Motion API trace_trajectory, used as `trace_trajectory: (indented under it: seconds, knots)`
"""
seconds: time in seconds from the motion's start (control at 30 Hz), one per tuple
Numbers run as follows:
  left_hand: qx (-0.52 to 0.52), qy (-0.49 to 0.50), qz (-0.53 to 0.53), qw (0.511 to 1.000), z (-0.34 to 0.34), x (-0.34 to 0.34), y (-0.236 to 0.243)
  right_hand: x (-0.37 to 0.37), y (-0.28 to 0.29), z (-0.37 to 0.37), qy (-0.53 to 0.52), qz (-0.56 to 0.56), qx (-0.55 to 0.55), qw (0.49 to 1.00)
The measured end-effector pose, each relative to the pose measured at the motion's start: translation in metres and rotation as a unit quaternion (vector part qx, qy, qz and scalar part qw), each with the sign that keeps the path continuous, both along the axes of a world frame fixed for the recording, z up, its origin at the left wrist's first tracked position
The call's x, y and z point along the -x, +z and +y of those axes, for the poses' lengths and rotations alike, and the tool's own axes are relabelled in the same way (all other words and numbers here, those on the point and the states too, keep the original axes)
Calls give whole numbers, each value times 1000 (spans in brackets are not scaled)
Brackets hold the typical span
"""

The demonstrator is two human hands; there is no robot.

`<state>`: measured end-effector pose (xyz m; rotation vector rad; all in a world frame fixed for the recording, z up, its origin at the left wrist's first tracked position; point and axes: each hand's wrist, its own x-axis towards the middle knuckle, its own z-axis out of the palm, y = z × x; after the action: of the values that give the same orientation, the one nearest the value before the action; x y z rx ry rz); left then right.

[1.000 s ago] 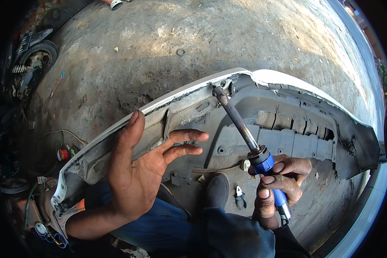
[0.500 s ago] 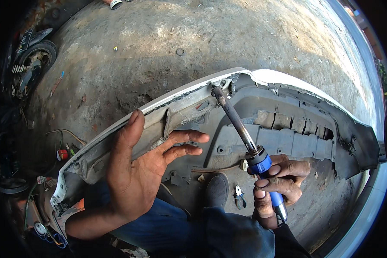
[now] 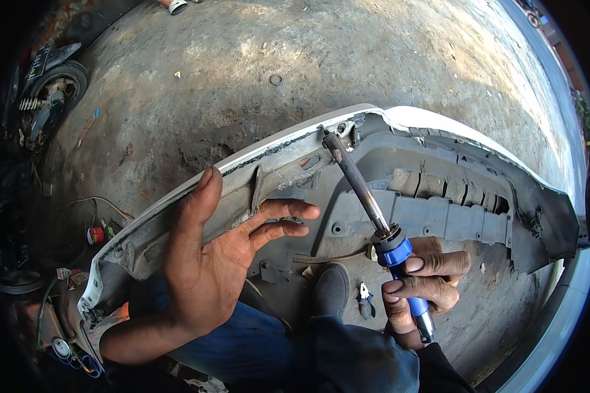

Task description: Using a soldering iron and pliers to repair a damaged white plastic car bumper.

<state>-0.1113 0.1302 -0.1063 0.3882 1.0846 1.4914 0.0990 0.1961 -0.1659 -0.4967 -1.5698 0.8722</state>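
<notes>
A soldering iron (image 3: 360, 180) with a blue handle is pinched between the thumb and fingers of my right hand (image 3: 432, 281). It slants up and left, its dark tip end at the inner edge of a car bumper (image 3: 255, 147). The bumper is white outside and grey inside, with cracked, roughened plastic along its upper edge. Across its left part lies my left hand (image 3: 206, 272), open, thumb pointing up by the rim and two fingers stretched over the grey inner side. The other fingers are hidden, and I cannot tell how firmly this hand presses.
Pliers (image 3: 366, 301) lie on the concrete floor beside my shoe (image 3: 331, 288). At the left are a motorcycle wheel (image 3: 59, 85), a small red spool (image 3: 95, 236) and a round gauge (image 3: 61, 347) with hoses. Another person's foot (image 3: 177, 6) shows at the top edge.
The soldering iron's handle has swung slightly left, with the right-hand fingers shifting on it. Its tip end stays at the bumper's edge. My left hand has hardly moved.
</notes>
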Motion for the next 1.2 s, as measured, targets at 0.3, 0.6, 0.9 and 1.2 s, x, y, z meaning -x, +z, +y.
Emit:
trace_trajectory:
  seconds: [0.3, 0.6, 0.9, 1.2]
  knots:
    - [5, -4, 5, 1000, 1, 0, 0, -4, -2, 2, 16, -12, -16, 1000]
    - [3, -5, 6, 1000, 0, 0, 1, -3, -4, 3, 17, -7, -20, 1000]
    - [6, 2, 6, 1000, 0, 0, 0, -3, -2, 1, 18, -13, -3, 1000]
    - [7, 5, 5, 1000, 0, 0, 2, -9, 3, 2, 26, -41, -13, 999]
